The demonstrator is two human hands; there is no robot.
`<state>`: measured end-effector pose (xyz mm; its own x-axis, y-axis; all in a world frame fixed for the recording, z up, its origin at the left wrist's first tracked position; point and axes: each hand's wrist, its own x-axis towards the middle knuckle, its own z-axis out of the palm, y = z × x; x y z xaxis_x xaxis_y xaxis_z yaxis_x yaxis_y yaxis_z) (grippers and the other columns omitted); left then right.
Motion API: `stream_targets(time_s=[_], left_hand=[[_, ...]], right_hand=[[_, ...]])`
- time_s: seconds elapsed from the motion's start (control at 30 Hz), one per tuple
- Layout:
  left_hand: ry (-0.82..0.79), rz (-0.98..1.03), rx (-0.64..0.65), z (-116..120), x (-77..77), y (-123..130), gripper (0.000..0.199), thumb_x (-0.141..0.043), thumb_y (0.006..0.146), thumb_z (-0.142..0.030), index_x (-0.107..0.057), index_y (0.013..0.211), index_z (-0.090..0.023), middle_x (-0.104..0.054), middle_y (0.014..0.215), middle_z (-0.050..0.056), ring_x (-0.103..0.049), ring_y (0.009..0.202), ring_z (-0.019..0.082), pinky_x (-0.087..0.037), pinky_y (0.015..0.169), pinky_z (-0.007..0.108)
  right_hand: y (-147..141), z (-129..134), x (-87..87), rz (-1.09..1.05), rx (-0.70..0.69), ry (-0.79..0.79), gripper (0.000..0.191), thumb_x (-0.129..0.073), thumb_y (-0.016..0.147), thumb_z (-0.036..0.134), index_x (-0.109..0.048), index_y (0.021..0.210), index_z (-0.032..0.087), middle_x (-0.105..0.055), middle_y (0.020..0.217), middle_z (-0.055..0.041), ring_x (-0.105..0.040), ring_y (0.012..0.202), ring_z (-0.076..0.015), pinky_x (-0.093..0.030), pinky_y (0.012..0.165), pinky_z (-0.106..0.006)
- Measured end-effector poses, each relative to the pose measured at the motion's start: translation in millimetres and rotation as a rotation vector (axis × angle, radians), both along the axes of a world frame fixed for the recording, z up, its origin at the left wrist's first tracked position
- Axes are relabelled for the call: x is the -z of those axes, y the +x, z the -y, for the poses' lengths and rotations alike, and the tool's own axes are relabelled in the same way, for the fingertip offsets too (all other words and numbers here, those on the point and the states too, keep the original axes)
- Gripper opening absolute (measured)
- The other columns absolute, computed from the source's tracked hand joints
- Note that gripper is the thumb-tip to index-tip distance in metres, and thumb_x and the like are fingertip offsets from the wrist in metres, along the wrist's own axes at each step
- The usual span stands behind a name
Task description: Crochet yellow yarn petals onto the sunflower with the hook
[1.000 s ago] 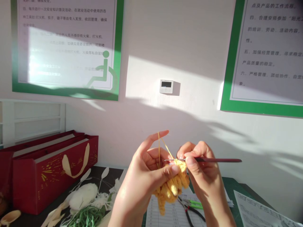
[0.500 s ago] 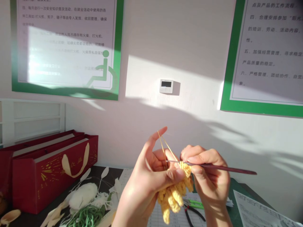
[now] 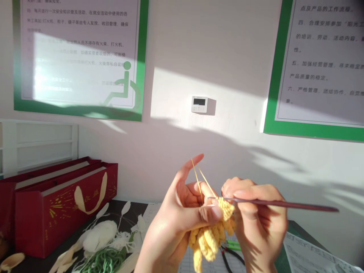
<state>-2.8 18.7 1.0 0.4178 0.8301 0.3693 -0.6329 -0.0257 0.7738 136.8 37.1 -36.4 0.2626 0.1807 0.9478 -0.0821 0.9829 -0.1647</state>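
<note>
My left hand (image 3: pixel 182 212) pinches a yellow crocheted piece (image 3: pixel 209 239) between thumb and fingers, its index finger raised with yellow yarn (image 3: pixel 196 172) looped over it. Several knitted lobes hang below the thumb. In my right hand (image 3: pixel 260 212) is a dark red crochet hook (image 3: pixel 298 205), held near its thin end and pointing left. The hook's tip lies at the top edge of the yellow piece, beside the left thumb; whether yarn sits on it is too small to tell.
Red gift bags (image 3: pixel 68 204) stand at the left. Near them lie white yarn (image 3: pixel 100 237), green yarn (image 3: pixel 104 261) and a wooden spoon-like piece (image 3: pixel 13 261). Black-handled pliers (image 3: pixel 231 258) and printed sheets (image 3: pixel 313 254) lie beneath and right of the hands.
My right hand has moved right and slightly down, drawing the hook back to the right. The yellow piece has turned a little, and my left index finger has shifted slightly right.
</note>
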Motion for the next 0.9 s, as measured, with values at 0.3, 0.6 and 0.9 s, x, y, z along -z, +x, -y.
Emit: stream_targets(time_s=[0.3, 0.6, 0.9], left_hand=[[0.120, -0.062, -0.057, 0.7, 1.5, -3.8, 0.080, -0.090, 0.064, -0.009, -0.060, 0.136, -0.024, -0.065, 0.072, 0.000, -0.056, 0.063, 0.012, -0.046, 0.061, 0.023], [0.096, -0.052, -0.189, 1.2, 3.7, -2.3, 0.095, -0.090, 0.068, -0.012, -0.043, 0.147, -0.038, -0.065, 0.080, -0.001, -0.062, 0.070, 0.015, -0.049, 0.065, 0.026], [0.015, -0.130, -0.135, -0.9, 4.2, 0.4, 0.099, -0.092, 0.064, -0.011, -0.040, 0.148, -0.019, -0.070, 0.081, 0.003, -0.064, 0.069, 0.017, -0.052, 0.063, 0.027]], right_hand=[[1.5, 7.6, -10.3, 0.008, -0.589, -0.514, 0.029, -0.051, 0.101, 0.036, -0.051, 0.076, 0.020, -0.041, 0.062, 0.0050, -0.034, 0.052, -0.0087, -0.035, 0.053, -0.024], [-2.1, 1.7, -3.4, 0.184, 0.033, -0.339, 0.012, -0.062, 0.097, 0.027, -0.058, 0.087, 0.023, -0.059, 0.085, 0.0002, -0.060, 0.076, -0.0129, -0.049, 0.067, -0.025], [3.5, -5.5, 8.4, 0.205, 0.571, 0.152, 0.028, -0.066, 0.085, 0.003, -0.067, 0.102, 0.025, -0.064, 0.086, -0.0032, -0.063, 0.074, -0.0174, -0.050, 0.056, -0.030]])
